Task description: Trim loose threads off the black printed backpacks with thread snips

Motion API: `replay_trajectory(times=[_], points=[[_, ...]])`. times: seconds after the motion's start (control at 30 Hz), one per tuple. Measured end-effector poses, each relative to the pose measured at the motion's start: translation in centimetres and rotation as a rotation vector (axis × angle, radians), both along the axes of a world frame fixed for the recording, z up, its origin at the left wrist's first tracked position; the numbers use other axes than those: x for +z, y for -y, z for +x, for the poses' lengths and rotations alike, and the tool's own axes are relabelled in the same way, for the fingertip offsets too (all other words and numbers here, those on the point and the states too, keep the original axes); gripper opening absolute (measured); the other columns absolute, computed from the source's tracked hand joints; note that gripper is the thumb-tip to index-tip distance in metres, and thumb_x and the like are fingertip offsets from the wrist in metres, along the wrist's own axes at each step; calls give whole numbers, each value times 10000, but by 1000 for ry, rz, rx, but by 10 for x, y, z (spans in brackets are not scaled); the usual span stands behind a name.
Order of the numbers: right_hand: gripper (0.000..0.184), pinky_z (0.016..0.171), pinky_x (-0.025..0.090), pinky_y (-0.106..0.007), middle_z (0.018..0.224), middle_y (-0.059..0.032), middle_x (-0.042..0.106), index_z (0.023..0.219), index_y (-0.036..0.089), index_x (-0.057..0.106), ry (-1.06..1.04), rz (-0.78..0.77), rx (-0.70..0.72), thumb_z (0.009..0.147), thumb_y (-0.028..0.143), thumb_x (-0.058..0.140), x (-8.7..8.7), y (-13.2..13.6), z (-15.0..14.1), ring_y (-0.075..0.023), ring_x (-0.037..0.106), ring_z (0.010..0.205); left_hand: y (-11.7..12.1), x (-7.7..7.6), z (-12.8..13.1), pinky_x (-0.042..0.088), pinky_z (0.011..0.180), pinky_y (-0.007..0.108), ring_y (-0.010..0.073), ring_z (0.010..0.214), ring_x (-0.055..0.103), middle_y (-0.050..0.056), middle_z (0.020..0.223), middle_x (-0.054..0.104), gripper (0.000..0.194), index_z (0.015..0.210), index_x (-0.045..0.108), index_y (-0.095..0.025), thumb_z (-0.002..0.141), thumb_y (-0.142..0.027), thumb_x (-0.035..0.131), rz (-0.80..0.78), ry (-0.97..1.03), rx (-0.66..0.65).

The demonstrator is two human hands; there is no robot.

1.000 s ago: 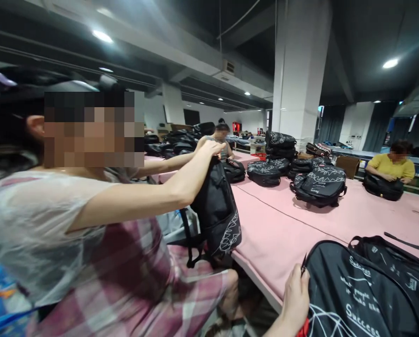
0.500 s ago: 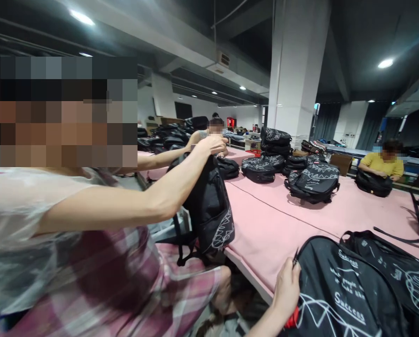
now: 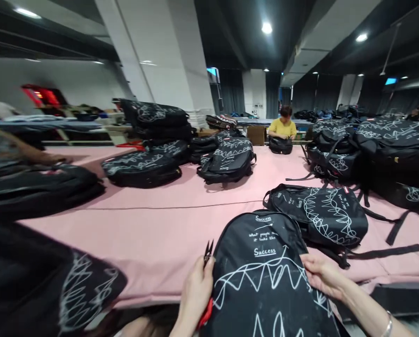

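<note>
A black backpack (image 3: pixel 251 290) with white "Success" lettering and zigzag lines stands upright in front of me, its rounded top away from me. My left hand (image 3: pixel 196 286) is closed round a small pair of dark thread snips (image 3: pixel 208 251), whose blades poke up past the fingers. That hand also rests against the backpack's left edge. Something red (image 3: pixel 205 313) shows beneath it; I cannot tell what it belongs to. On the other side, my right hand (image 3: pixel 322 276) is closed on the backpack's right edge, thumb and fingers pinching the fabric.
Another black backpack (image 3: pixel 321 215) lies just behind mine on the pink-covered table (image 3: pixel 153 234). Bags are piled at the right (image 3: pixel 399 154) and back left (image 3: pixel 156 121). A blurred bag (image 3: pixel 55 281) juts in at the near left. A person in yellow (image 3: pixel 282 127) handles a bag across the table.
My view has swung right, taking the nearby co-worker out of sight. The backpack now sits mid-view, and my right hand has come into view on its edge. My left hand still has the snips.
</note>
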State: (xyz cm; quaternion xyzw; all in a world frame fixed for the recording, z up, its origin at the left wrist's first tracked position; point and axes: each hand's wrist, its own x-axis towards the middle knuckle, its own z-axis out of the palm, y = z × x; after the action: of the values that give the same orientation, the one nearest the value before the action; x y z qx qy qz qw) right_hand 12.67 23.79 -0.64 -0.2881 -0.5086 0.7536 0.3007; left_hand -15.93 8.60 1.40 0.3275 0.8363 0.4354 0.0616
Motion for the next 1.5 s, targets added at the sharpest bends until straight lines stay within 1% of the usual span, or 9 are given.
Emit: replay_trajectory(times=[0.17, 0.3, 0.4, 0.53, 0.67, 0.77, 1.07, 1.3, 1.5], points=[[247, 732, 465, -307, 902, -50, 596, 933, 209, 577, 172, 365, -269, 770, 395, 565, 28, 17, 10, -173, 563, 796, 4, 33, 43, 367, 951, 445, 287, 1071, 509, 100, 1064, 618, 366, 855, 588, -195, 740, -495, 413, 201, 19, -8], [305, 828, 433, -308, 1039, -56, 549, 1017, 214, 563, 41, 524, 236, 760, 372, 598, 69, 64, -7, -185, 523, 936, 3, 58, 119, 384, 969, 392, 291, 1130, 480, 83, 1173, 586, 400, 799, 671, -202, 729, -550, 488, 258, 312, -435], [350, 654, 478, -272, 747, -12, 568, 915, 171, 544, -102, 232, 489, 724, 455, 614, 75, 81, -25, -125, 557, 655, 0, 66, 148, 388, 971, 394, 289, 1133, 483, 88, 1171, 593, 407, 866, 697, -219, 737, -548, 496, 203, 442, -642], [296, 493, 431, -222, 605, 33, 515, 889, 166, 504, -29, 185, 375, 789, 445, 509, 57, 47, -26, -81, 493, 464, -11, 68, 107, 342, 1010, 401, 257, 1135, 495, 63, 1199, 581, 443, 1109, 594, -231, 767, -492, 492, 146, 479, -593], [169, 566, 423, -227, 778, -10, 579, 822, 185, 505, 277, 443, -204, 774, 344, 481, 36, -29, -8, -102, 529, 606, -29, 53, 20, 324, 1014, 409, 291, 1170, 458, 103, 1157, 597, 404, 999, 616, -171, 693, -430, 571, 136, 274, -199], [155, 572, 402, -235, 673, 2, 567, 660, 171, 518, 416, 440, -267, 681, 311, 580, 20, -71, -2, -124, 519, 621, -45, 37, -24, 377, 961, 434, 331, 1156, 464, 171, 1141, 591, 343, 890, 626, -125, 632, -351, 638, 60, 401, 1], [250, 490, 317, -224, 469, 44, 460, 485, 168, 466, 497, 485, -264, 563, 297, 665, 12, -93, -39, -99, 421, 471, -71, 35, -21, 510, 558, 258, 175, 581, 623, 63, 618, 669, 239, 700, 650, -119, 489, -177, 748, 190, 738, -100], [214, 544, 373, -245, 601, 5, 509, 622, 175, 555, 170, 852, -120, 736, 352, 589, 47, -35, 24, -120, 463, 545, 17, 56, -10, 485, 678, 214, 130, 716, 583, -27, 697, 627, 233, 654, 617, -202, 482, -181, 772, 609, 486, -284], [202, 542, 390, -250, 634, -25, 548, 802, 193, 664, 189, 883, 81, 830, 307, 500, -1, 27, 83, -135, 498, 574, 100, 6, 33, 419, 868, 399, 255, 959, 545, 56, 738, 631, 195, 502, 580, -204, 691, -240, 609, 366, 71, -401]])
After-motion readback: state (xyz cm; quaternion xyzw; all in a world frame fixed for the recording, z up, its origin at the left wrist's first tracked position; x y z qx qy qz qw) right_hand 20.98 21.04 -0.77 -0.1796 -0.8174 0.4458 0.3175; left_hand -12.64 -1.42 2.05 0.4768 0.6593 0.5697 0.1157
